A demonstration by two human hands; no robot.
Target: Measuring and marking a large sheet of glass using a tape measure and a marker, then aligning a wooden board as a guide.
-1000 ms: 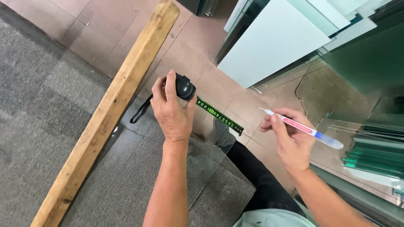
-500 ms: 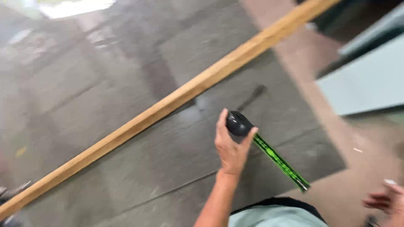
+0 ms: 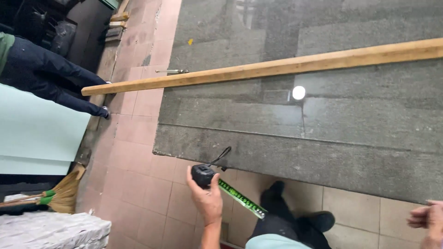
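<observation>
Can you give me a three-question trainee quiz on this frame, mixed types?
1. True or false: the left hand holds a black tape measure with its green blade pulled out.
2. What does the long wooden plank lie across?
A. a stack of white bags
B. the grey mat
C. a broom
3. Which of the person's hands shows only at the frame's edge, so its grip cannot be told?

Key
1. True
2. B
3. The right hand
</observation>
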